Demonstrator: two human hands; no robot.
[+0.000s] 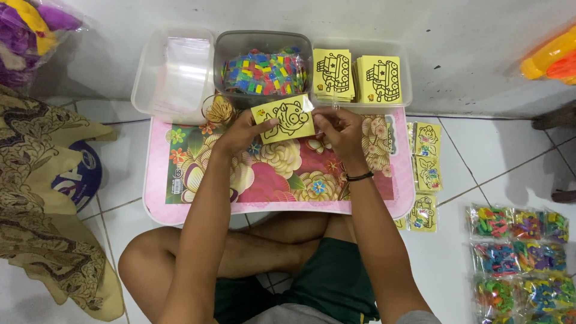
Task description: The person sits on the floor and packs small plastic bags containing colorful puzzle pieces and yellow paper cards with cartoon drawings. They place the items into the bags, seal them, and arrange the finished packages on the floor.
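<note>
Left hand (243, 129) pinching the left edge of a yellow pig-outline card (284, 117), thumb on its face; right hand (339, 128) curled, fingertips gripping the card's right edge and its clear sleeve. Card held tilted just above the far edge of the pink flowered lap table (157, 180), right in front of the grey tub of coloured pieces (262, 67). Beyond the table, a clear tub of yellow cards (357, 77); white tiled floor (474, 150) to its right.
</note>
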